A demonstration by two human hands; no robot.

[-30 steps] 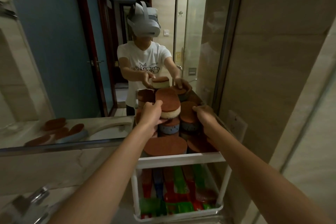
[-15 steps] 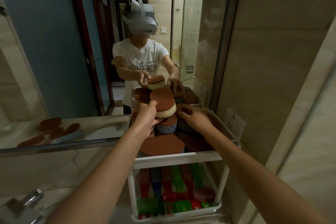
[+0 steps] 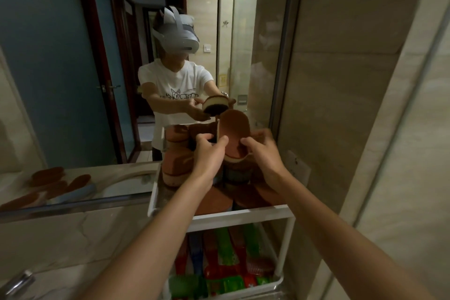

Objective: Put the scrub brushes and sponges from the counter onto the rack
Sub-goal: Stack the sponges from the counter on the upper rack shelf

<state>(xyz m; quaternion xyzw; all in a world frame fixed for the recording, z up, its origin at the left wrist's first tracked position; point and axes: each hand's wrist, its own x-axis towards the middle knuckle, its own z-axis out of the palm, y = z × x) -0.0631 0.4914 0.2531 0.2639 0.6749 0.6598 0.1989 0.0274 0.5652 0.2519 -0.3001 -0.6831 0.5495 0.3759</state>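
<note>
Both hands hold one oval sponge (image 3: pixel 235 133) with a brown scouring face and a cream body, tilted up on its edge above the top shelf. My left hand (image 3: pixel 210 156) grips its left side and my right hand (image 3: pixel 263 151) grips its lower right edge. Below it the white rack (image 3: pixel 243 214) carries a pile of several brown-topped sponges (image 3: pixel 176 165) on its top shelf. The lower shelf holds several red, green and blue scrub brushes (image 3: pixel 226 258), lying lengthwise.
A large mirror (image 3: pixel 97 56) runs behind the counter and reflects me and the held sponge. The marble counter (image 3: pixel 60 238) lies to the left, with a chrome tap (image 3: pixel 17 282) at the bottom left. A tiled wall (image 3: pixel 341 105) stands close on the right.
My right hand left the pile and took hold of the sponge beside my left hand. The sponge has turned from lying flat to standing on edge, and sits a little further right.
</note>
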